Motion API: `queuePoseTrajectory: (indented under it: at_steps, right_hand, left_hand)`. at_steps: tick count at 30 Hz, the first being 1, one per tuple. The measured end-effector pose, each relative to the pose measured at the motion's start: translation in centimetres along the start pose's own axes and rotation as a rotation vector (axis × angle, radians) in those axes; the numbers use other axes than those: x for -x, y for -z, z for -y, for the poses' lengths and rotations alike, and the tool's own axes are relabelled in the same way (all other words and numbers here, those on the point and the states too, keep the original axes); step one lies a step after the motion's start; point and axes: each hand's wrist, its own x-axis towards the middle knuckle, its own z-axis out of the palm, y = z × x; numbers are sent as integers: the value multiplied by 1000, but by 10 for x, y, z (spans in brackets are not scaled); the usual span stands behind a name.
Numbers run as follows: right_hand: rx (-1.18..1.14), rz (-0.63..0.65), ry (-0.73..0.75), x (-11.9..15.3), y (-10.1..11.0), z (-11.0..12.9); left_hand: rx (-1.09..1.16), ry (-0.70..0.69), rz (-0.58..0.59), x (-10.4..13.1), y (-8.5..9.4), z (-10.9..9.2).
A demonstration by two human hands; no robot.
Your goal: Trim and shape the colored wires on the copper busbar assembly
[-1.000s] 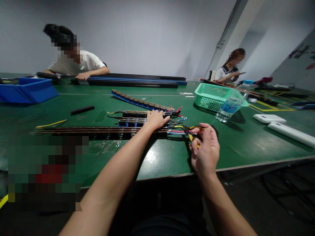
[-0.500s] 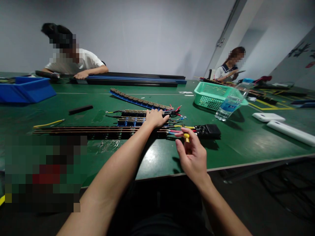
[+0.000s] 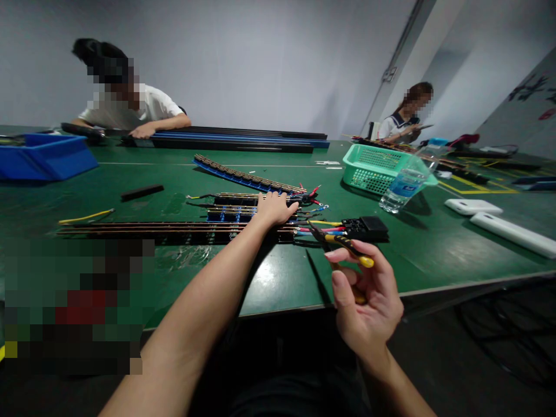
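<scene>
My left hand [image 3: 277, 209] lies with its fingers spread over the right part of the shorter strips [image 3: 234, 202], which have blue pieces and metal rods. Below them a long black strip [image 3: 143, 229] with copper-coloured rods runs left to right. Its right end carries red, blue and yellow wires [image 3: 329, 230] and a black connector block [image 3: 368, 228]. In my right hand [image 3: 369, 301] is a pair of pliers [image 3: 345, 240] with yellow and black handles. Their dark jaws point up and left, close to the wires; whether they touch I cannot tell.
A curved brown-and-blue strip [image 3: 243, 174] lies behind. A green basket [image 3: 373, 168] and a water bottle [image 3: 406, 185] stand right, near white cases [image 3: 512, 231]. Left are a blue bin [image 3: 47, 159] and a black bar [image 3: 142, 192]. Two people sit across the table.
My right hand has moved right and toward me, turning the pliers so that their jaws and handles now show. My left hand has stayed in place.
</scene>
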Motion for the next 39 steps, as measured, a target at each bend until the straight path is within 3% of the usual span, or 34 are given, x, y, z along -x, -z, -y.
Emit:
queuePoseTrajectory:
  at_steps: [8, 16, 25, 32, 39]
  right_hand:
    - [3, 80, 167, -35, 0, -9]
    - [21, 172, 180, -63, -16, -37]
    - [17, 51, 109, -59, -17, -46]
    - [-51, -101, 121, -49, -4, -29]
    - [-85, -92, 105, -22, 9, -16]
  left_hand:
    - [3, 3, 11, -1, 0, 0]
    - [-22, -9, 1, -1, -1, 1]
    - [-25, -1, 7, -2, -1, 0]
    - [-4, -18, 8, -1, 0, 1]
    - [-2, -23, -10, -2, -2, 2]
